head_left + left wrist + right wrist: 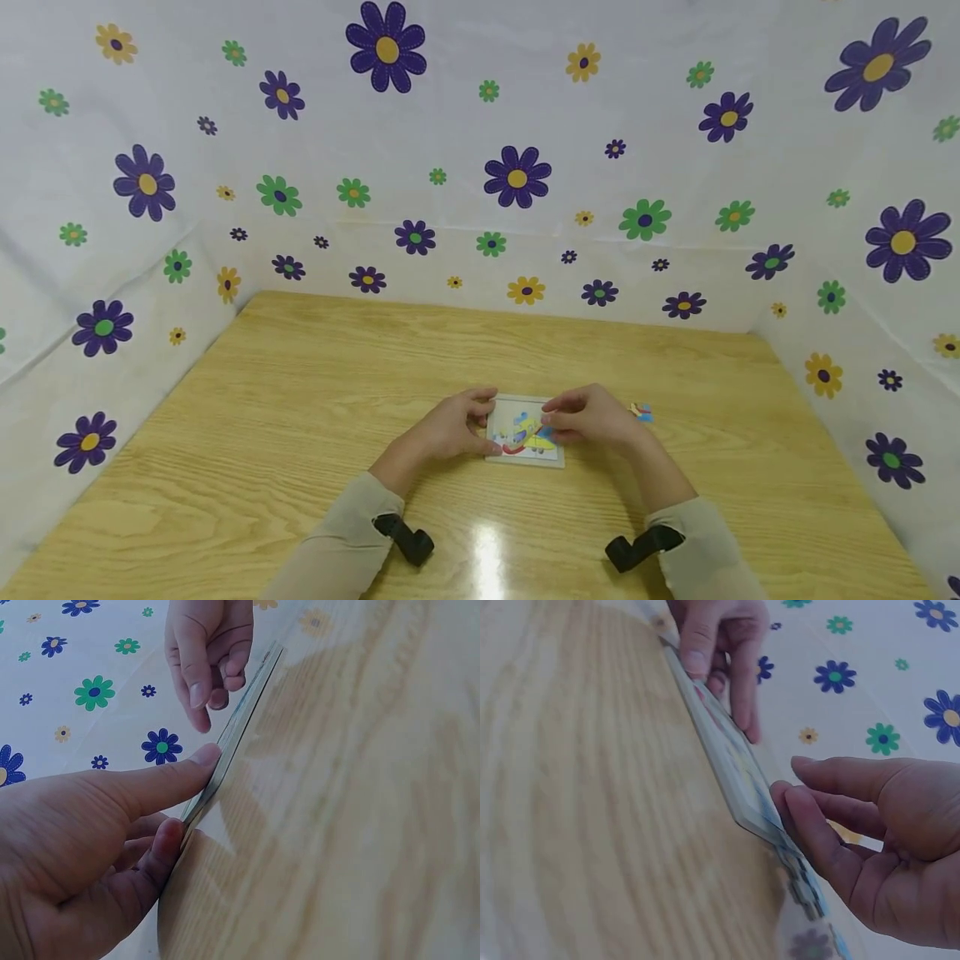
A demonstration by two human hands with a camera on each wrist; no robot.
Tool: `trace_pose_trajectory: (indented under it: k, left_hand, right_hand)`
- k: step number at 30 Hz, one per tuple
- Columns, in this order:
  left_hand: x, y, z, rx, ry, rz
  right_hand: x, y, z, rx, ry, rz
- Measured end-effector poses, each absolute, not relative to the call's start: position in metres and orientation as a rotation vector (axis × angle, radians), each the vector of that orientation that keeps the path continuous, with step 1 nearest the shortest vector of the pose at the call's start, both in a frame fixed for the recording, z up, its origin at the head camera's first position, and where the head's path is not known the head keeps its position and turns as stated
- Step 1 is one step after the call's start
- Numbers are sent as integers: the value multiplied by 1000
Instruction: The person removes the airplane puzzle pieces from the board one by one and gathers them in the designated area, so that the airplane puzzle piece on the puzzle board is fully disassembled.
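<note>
Flower-printed white cloth (480, 125) walls in a wooden table (300, 400) on three sides. Near the centre of the table, toward the 6 o'clock edge, a small picture puzzle board (525, 433) lies flat, showing a yellow and blue cartoon picture. Left hand (450, 429) rests at the 9 o'clock edge of the board: thumb and fingers are curled narrowly against that edge, and the left wrist view shows the thumb (172, 776) pressed to the thin rim of the board (240, 720). Right hand (592, 415) sits at the 3 o'clock side of the board, its fingers bent together with the tips down on the picture surface; whether they pinch a piece cannot be told. In the right wrist view its fingertips (795, 806) touch the board edge (735, 780). One loose puzzle piece (641, 412), blue and multicoloured, lies on the table just beyond the right hand at 3 o'clock. Black straps (405, 537) sit at both wrists over beige sleeves (337, 542).
</note>
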State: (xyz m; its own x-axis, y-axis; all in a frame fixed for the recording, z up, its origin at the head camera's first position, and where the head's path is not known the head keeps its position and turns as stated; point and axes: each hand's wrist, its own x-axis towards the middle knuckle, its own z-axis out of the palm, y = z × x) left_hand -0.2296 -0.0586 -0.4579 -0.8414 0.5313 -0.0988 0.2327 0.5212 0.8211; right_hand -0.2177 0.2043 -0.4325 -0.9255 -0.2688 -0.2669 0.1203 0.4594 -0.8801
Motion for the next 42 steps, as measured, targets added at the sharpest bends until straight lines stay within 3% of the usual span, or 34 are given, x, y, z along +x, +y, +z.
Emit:
trace_pose_trajectory:
  k: [18,30,42]
  left_hand:
    - [-228,-57,-452,664,2415,1223]
    - [-228,-61,-454,656,2395,1259]
    - [-229,-59,-456,656,2415,1235]
  right_hand:
    - [-216,166,-418,-231,2626,-1008]
    - [-215,175,-420,-222,2381,-1441]
    - [-209,198,-420,-119,2211,-1527]
